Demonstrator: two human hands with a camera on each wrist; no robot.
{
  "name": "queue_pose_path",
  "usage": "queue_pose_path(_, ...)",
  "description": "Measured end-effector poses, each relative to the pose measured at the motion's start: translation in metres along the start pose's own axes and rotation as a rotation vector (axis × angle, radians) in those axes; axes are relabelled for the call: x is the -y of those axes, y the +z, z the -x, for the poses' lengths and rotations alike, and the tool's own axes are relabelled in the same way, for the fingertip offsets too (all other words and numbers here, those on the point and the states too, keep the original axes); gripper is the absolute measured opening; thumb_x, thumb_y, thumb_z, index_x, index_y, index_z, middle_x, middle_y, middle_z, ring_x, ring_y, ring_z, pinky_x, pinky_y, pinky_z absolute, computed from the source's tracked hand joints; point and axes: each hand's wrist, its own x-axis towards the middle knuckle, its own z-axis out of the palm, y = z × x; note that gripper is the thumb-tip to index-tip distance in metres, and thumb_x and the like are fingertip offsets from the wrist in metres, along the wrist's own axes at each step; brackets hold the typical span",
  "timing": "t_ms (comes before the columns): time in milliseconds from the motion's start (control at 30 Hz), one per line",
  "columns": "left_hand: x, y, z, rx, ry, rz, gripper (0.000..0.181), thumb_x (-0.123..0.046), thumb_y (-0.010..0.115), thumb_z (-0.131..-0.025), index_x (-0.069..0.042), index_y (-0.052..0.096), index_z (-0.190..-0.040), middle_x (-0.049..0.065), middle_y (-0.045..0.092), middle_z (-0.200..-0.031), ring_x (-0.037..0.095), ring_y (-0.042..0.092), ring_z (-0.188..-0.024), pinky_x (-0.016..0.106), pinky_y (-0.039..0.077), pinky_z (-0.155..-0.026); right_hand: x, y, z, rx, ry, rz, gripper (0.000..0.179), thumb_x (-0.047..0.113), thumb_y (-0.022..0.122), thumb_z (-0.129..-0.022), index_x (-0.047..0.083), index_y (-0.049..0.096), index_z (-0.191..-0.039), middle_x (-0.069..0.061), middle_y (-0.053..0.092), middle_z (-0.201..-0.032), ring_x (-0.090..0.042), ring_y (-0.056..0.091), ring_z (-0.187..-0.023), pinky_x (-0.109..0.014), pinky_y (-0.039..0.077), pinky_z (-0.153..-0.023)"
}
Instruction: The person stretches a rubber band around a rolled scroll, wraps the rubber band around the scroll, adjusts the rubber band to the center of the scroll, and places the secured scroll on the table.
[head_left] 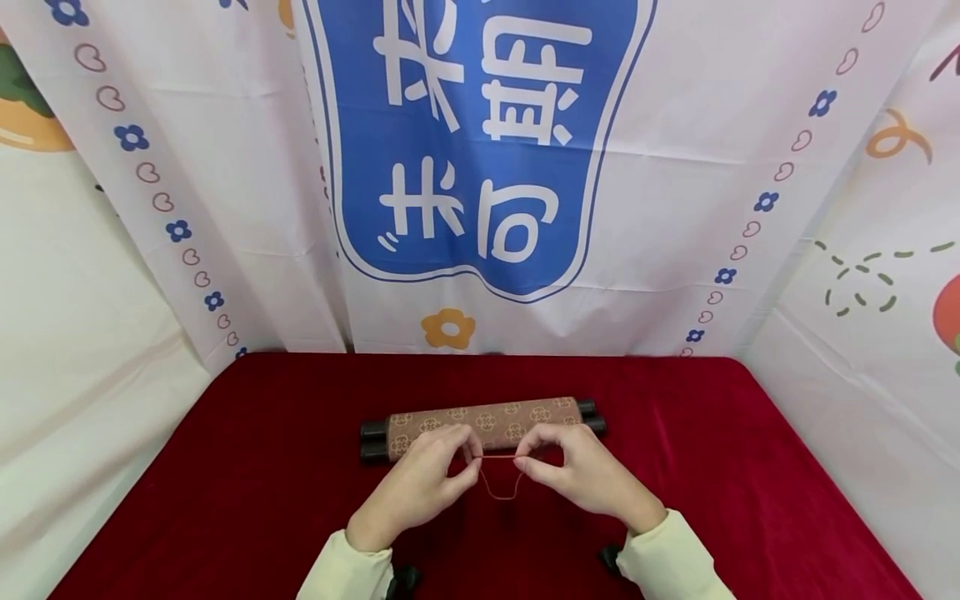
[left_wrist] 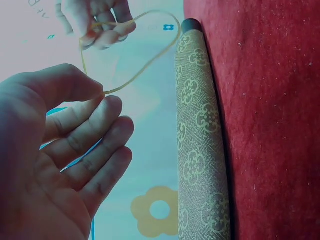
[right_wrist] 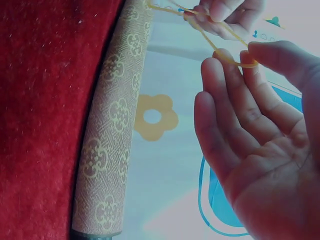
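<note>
A thin loop of cord or rubber band (head_left: 501, 498) is stretched between my two hands, its slack part drooping below. My left hand (head_left: 431, 473) pinches one side of it between thumb and index finger, and my right hand (head_left: 583, 468) pinches the other side the same way. Just behind the hands lies a rolled scroll (head_left: 487, 421), brown with a pale flower pattern and black knobs at its ends. In the left wrist view the band (left_wrist: 165, 47) hangs apart from the scroll (left_wrist: 197, 125).
A dark red velvet cloth (head_left: 262, 467) covers the table. Behind it hangs a white printed curtain (head_left: 660, 208) with a blue panel (head_left: 465, 167), and white cloth walls (head_left: 847, 375) close off the sides.
</note>
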Motion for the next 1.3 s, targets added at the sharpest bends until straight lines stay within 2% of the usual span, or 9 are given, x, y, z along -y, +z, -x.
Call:
queue_pose_path(233, 0.0, 0.004, 0.0, 0.01, 0.009, -0.017, 0.01, -0.005, 0.072, -0.094, -0.014, 0.068, -0.096, -0.01, 0.065, -0.087, 0.012, 0.066, -0.084, 0.028, 0.053, -0.079, 0.0, 0.0, -0.002, 0.024, 0.022, -0.136, 0.015, 0.03, 0.07, -0.103, 0.017, 0.076, -0.108, 0.002, 0.077, -0.101, -0.007, 0.07, -0.096, -0.026, 0.056, -0.09)
queue_pose_path(400, 0.001, 0.007, 0.001, 0.021, 0.002, -0.021, 0.011, -0.005, 0.071, -0.093, -0.014, 0.069, -0.097, -0.009, 0.067, -0.089, 0.009, 0.065, -0.086, 0.029, 0.055, -0.081, -0.004, -0.002, -0.003, 0.013, 0.073, -0.134, 0.012, 0.028, 0.07, -0.103, 0.018, 0.076, -0.105, 0.003, 0.075, -0.094, -0.008, 0.069, -0.089, -0.025, 0.057, -0.083)
queue_pose_path(667, 0.003, 0.007, 0.001, 0.038, -0.012, -0.013, 0.011, -0.005, 0.071, -0.094, -0.015, 0.069, -0.098, -0.008, 0.068, -0.09, 0.014, 0.068, -0.086, 0.029, 0.055, -0.08, -0.011, -0.004, -0.004, 0.022, 0.133, -0.149, 0.018, 0.021, 0.068, -0.103, 0.005, 0.076, -0.103, -0.004, 0.07, -0.085, -0.009, 0.065, -0.078, -0.023, 0.056, -0.072)
queue_pose_path(1000, 0.007, 0.009, -0.002, 0.105, -0.074, -0.026, 0.008, -0.008, 0.071, -0.095, -0.009, 0.07, -0.104, -0.006, 0.068, -0.094, 0.018, 0.068, -0.091, 0.037, 0.055, -0.085, -0.014, -0.013, -0.002, 0.016, 0.171, -0.038, 0.02, 0.022, 0.065, -0.106, 0.005, 0.074, -0.103, -0.002, 0.067, -0.081, -0.009, 0.064, -0.073, -0.024, 0.054, -0.067)
queue_pose_path(1300, 0.01, 0.012, -0.001, 0.11, -0.123, -0.052, 0.023, -0.009, 0.071, -0.097, -0.006, 0.07, -0.119, 0.006, 0.072, -0.115, 0.024, 0.068, -0.111, 0.049, 0.055, -0.099, -0.018, -0.021, 0.001, -0.043, 0.198, 0.108, 0.013, 0.017, 0.067, -0.104, 0.008, 0.075, -0.1, -0.003, 0.071, -0.082, -0.004, 0.059, -0.067, -0.022, 0.052, -0.064)
